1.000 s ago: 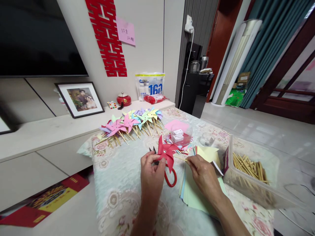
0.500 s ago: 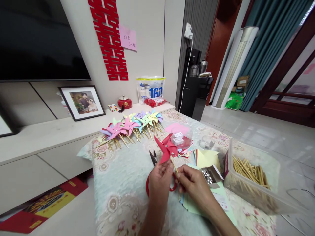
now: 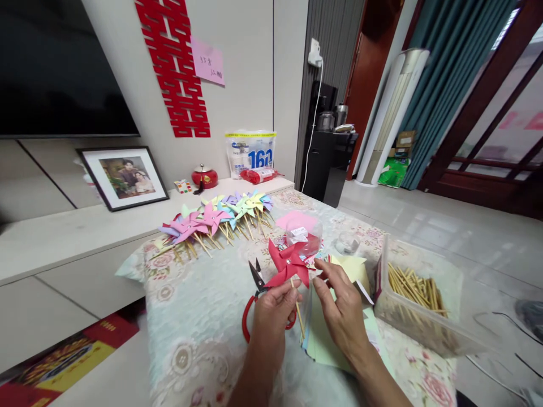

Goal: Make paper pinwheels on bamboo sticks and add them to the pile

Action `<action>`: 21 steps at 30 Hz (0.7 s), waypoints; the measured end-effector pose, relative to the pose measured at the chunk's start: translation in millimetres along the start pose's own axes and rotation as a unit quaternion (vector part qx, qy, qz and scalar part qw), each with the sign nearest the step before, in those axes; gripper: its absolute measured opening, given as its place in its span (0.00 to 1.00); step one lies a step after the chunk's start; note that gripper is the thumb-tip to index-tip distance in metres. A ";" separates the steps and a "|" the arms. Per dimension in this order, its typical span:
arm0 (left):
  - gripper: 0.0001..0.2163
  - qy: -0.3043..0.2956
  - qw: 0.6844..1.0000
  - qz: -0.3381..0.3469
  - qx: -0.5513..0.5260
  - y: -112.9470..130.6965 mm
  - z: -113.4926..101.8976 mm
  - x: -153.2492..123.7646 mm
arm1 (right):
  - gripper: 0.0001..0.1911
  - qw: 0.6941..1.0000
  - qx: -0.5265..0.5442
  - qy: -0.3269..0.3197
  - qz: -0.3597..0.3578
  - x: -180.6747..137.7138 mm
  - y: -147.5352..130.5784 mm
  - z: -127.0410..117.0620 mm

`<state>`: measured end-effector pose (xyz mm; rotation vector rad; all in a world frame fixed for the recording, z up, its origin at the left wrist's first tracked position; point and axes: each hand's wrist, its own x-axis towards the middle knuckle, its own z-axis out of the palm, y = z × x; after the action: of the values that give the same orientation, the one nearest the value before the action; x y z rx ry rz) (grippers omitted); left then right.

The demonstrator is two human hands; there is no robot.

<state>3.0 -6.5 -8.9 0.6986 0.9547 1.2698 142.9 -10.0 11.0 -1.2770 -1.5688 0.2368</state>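
A red paper pinwheel (image 3: 287, 262) on a thin wooden stick (image 3: 300, 321) is held upright in my left hand (image 3: 271, 316), thumb and fingers closed round the stick just below the blades. My right hand (image 3: 343, 310) is open beside the pinwheel's right blade, thumb and fingers apart; whether a fingertip touches the blade I cannot tell. Red-handled scissors (image 3: 248, 321) lie on the tablecloth, partly behind my left hand. Under my right hand is a stack of pale green paper (image 3: 319, 333).
Finished pinwheels (image 3: 214, 217) in several colours lie at the table's far left. A clear plastic box (image 3: 413, 322) with wooden sticks (image 3: 413, 288) stands at right. Behind the red pinwheel are a clear round tub (image 3: 311, 240), a small clear dish (image 3: 348, 243) and yellow paper (image 3: 352, 267).
My right hand has let go of the stick and moved up to the right blade, its fingers now spread. The pinwheel has turned to face me more. The view has shifted slightly right.
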 end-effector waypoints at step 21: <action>0.18 0.030 0.991 0.107 -0.080 -5.5 -6.7 15.9 | 0.17 0.951 0.131 -0.248 0.133 -12.8 -5.7 23.3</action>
<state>0.0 7.6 -19.9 0.6520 0.8322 1.5465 119.5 -12.6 -2.5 -1.2715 -1.6992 0.9703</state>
